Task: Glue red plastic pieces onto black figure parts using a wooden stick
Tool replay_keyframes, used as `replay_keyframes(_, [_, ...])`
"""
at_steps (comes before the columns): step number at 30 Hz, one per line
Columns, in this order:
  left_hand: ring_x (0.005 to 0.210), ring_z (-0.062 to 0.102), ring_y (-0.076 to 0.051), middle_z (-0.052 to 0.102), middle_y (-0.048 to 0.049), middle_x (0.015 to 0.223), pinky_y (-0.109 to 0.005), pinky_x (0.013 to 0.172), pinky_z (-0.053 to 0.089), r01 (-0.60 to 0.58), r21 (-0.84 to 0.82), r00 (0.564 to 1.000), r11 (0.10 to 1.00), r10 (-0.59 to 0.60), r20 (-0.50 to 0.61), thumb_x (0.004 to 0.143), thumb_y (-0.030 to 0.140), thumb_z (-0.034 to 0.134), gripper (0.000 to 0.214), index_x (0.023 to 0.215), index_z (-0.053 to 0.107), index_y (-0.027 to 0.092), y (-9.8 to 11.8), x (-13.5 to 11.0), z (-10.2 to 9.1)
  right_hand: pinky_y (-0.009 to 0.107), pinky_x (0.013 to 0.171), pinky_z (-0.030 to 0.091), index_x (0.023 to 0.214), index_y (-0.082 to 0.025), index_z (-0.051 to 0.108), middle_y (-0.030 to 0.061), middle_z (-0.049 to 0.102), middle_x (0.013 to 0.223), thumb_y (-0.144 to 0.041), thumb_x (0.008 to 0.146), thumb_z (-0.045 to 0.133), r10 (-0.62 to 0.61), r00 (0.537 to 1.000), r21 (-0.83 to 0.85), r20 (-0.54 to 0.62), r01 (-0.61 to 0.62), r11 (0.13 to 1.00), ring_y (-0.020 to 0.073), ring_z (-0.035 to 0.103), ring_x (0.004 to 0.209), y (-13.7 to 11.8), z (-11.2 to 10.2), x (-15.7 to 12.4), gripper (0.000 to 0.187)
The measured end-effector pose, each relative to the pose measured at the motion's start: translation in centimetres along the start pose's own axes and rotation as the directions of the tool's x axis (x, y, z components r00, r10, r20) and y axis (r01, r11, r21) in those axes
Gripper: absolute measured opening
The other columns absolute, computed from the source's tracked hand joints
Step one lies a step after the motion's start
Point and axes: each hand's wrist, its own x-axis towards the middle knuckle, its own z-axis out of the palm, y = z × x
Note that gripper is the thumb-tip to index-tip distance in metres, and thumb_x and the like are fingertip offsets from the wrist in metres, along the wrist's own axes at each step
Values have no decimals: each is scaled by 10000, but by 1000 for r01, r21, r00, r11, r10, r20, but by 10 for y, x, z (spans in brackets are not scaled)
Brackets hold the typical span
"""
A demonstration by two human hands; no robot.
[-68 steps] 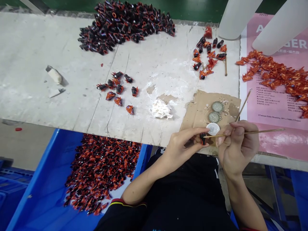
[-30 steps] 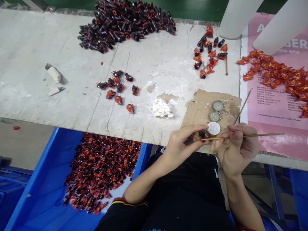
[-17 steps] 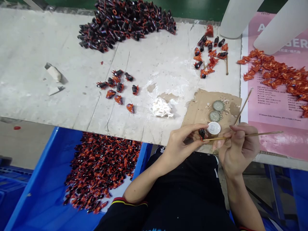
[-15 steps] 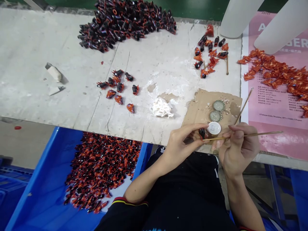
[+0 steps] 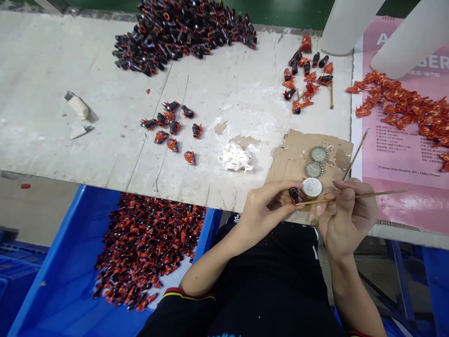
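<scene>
Between the thumb and fingers of my left hand (image 5: 268,206) is a small black-and-red plastic part (image 5: 293,194), its red end facing down and right. My right hand (image 5: 347,213) is closed around a thin wooden stick (image 5: 377,194), whose left tip meets the red end of the part. A second thin stick (image 5: 357,153) slants up from the same hand. Just beyond my fingertips is a round white lid (image 5: 312,186), on a piece of cardboard (image 5: 294,150) with two bottle caps (image 5: 315,169) holding a pale substance.
Loose black-and-red parts (image 5: 171,126) and a crumpled white tissue (image 5: 235,157) lie on the table. A heap of black parts (image 5: 189,32) is at the back, orange pieces (image 5: 403,103) at right. A blue bin (image 5: 59,276) below holds many parts. White cylinders (image 5: 347,25) stand back right.
The stick in my right hand has shifted slightly, its far end a little to the left and up. Both hands otherwise stay in place.
</scene>
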Motion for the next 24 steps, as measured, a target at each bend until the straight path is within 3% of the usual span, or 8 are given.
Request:
replay_keyframes(5, [685,627,-120,711,-31,820,-207,667,543,-2,-5,1000,1000,2,15,785,125,709,243,1021,731,175,-1,0,-1,195,469,468,840,-237,704,-31,616,740,-284,884,668,0,1000,35,-1,0,999,60,547,511,2,0,1,74])
replay_keyframes(11, [694,655,-125,721,-32,817,-204,679,562,22,-82,1000,996,-21,12,755,159,755,245,1000,734,171,-2,1,-1,148,335,354,847,-318,726,-63,594,643,-323,865,686,-3,1000,254,3,2,967,53,491,430,-2,-3,13,44])
replay_keyframes(13, [688,661,-129,720,-32,795,-205,677,567,35,-71,999,997,-34,15,757,168,756,252,1008,735,170,-3,1,-2,155,378,416,813,-335,741,-65,578,656,-334,820,736,-172,982,208,-83,185,960,57,536,479,-4,-12,22,8])
replay_keyframes(16, [684,666,-133,715,-26,770,-209,680,568,41,-38,999,998,-41,20,767,161,743,248,1014,736,175,-3,2,-3,230,539,544,870,-325,769,-39,605,737,-406,813,719,-476,857,-59,-195,475,878,87,618,579,-8,-42,43,111])
replay_keyframes(17, [683,667,-133,715,-24,766,-208,679,566,40,-30,999,999,-40,24,769,156,739,242,1010,737,177,-2,2,-4,264,629,568,937,-315,769,-16,645,818,-405,841,675,-496,844,-165,-202,470,867,108,660,669,-9,-56,52,161])
replay_keyframes(20, [678,673,-130,711,-9,738,-198,676,562,37,-31,998,999,-36,43,768,133,731,228,991,736,182,0,4,-4,271,843,521,1130,-326,700,10,693,1115,-78,852,567,-295,930,-392,-221,192,900,114,659,1037,-13,-104,90,395])
replay_keyframes(22, [685,683,-127,721,-4,753,-192,690,566,35,-30,998,999,-33,55,768,106,719,232,986,733,185,1,5,-4,185,857,473,1053,-315,730,-29,719,997,104,766,532,-218,937,-489,-274,59,870,34,635,1003,-14,-132,118,545])
replay_keyframes(24, [677,684,-122,735,-4,775,-184,681,568,26,-6,998,1000,-26,55,763,95,718,235,980,732,185,2,6,-4,144,736,458,805,-250,779,-31,679,752,148,652,623,-89,965,-563,-245,-67,823,25,606,836,-14,-150,145,454])
